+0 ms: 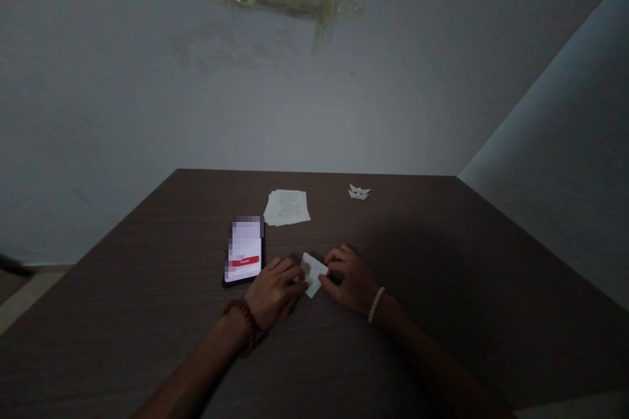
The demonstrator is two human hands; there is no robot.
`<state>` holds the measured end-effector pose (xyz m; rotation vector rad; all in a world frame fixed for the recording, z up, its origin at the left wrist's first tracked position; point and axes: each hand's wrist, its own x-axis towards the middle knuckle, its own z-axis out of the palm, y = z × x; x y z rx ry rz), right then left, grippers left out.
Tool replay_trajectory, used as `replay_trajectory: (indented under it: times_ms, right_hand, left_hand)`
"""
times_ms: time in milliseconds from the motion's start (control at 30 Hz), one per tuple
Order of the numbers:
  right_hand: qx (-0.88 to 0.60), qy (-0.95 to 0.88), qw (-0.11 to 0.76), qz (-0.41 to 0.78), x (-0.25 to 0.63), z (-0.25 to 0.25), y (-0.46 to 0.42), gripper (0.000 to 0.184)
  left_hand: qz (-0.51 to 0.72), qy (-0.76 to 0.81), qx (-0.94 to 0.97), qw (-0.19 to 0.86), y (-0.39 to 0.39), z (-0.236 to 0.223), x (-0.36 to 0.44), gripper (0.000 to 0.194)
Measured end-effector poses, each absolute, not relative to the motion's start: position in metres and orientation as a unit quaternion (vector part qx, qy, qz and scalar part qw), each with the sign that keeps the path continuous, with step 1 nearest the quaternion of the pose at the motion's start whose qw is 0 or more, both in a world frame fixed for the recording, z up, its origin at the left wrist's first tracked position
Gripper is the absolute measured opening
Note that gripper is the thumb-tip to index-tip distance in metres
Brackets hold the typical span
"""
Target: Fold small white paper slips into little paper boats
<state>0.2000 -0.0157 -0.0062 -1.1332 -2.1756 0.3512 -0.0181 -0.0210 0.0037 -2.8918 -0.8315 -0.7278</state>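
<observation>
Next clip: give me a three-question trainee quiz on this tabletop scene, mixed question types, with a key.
1. True or false: both hands touch the small folded paper.
2. Which lies nearest the left hand? A) phone B) stack of printed sheets C) folded paper boats
3. Fill in: the right hand has a ___ bracelet at its wrist.

Key: 1 true; 2 A; 3 white. The left wrist wears a brown bead bracelet. All lie on the dark wooden table.
</observation>
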Motion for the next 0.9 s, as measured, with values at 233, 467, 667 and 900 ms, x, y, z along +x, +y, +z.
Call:
replay_trajectory:
  times_ms: [233,467,667,900]
  right_hand:
    - [-0.48,-0.79,0.356,0.142,0.2,-0.001,-0.015,0.036]
    - [-0.383,-0.872,0.282,0.117,0.202,-0.003,-0.02,0.017]
    - [-0.404,-0.865,0.275,0.114,0.198,-0.006,-0.022,0.016]
    - [-0.433,-0.858,0.254,0.112,0.196,0.002,-0.026,0.032]
  left_hand:
    - [-0.212,-0.268,-0.939,-0.032,-0.018,-0.001,-0.021,0.021]
    - [-0.238,-0.283,-0.927,-0.065,-0.016,-0.002,-0.024,0.026]
    - [-0.239,-0.283,-0.926,-0.071,-0.017,0.001,-0.024,0.027]
    - [-0.234,-0.29,-0.925,-0.071,-0.019,0.004,-0.023,0.023]
